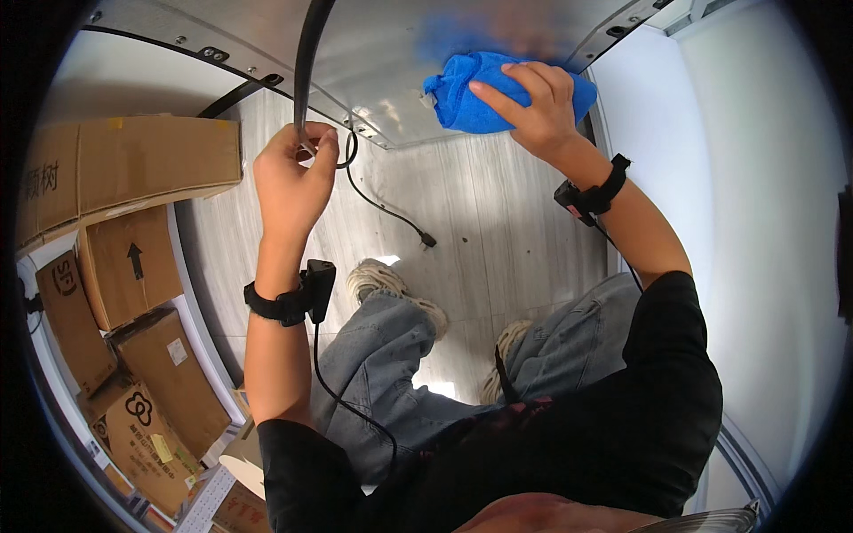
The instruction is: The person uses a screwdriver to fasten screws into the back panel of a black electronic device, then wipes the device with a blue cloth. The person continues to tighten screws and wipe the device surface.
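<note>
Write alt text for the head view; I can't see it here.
A person's right hand holds a bunched blue cloth at a shiny metal panel, while the left hand grips a long black strip. A plug on a thin cable shows against the pale floor; cardboard boxes are stacked at left.

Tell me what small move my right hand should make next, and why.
Probably slide the blue cloth along the metal panel: your right hand is spread over it, and its blue reflection shows in the panel right beside it.
</note>
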The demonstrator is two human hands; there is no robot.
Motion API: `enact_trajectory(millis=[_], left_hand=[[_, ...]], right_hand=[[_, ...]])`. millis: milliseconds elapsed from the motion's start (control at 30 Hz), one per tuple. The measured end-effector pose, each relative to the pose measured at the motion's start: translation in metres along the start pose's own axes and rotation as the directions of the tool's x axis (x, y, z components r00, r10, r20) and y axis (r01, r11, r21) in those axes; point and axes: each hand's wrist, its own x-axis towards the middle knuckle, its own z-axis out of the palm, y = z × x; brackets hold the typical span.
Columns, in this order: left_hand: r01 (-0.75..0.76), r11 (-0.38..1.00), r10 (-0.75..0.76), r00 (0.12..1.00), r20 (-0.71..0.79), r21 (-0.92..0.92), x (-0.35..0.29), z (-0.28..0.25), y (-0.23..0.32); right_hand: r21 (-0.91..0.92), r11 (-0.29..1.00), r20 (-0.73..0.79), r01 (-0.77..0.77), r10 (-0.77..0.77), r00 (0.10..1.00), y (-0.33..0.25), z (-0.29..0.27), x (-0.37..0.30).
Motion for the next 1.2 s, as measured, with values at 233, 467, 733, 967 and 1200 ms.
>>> enact_trajectory(millis=[233,467,733,967,1200], left_hand=[[-0.067,0.994,0.079,0.987,0.141,-0.09,-0.008,0.012,-0.01],[-0.079,0.992,0.098,0.975,0.2,-0.098,-0.016,0.006,-0.033],[-0.065,0.987,-0.013,0.877,0.48,0.146,0.0,0.02,-0.036],[-0.307,0.625,-0.413,0.651,0.637,0.718,0.02,0.053,-0.033],[-0.222,0.937,-0.235,0.163,0.958,0.268,0.01,0.065,-0.024]], right_hand=[[0.1,0.995,0.196,-0.028,0.008,0.981,-0.034,0.065,-0.07],[0.183,0.981,0.44,-0.058,-0.029,0.897,-0.086,0.129,-0.115],[0.144,0.973,0.601,-0.179,0.057,0.797,-0.113,0.137,-0.119],[0.343,0.814,0.783,-0.469,0.028,0.621,-0.029,0.043,-0.118],[-0.005,0.8,0.693,-0.6,0.435,0.575,0.049,-0.17,-0.08]])
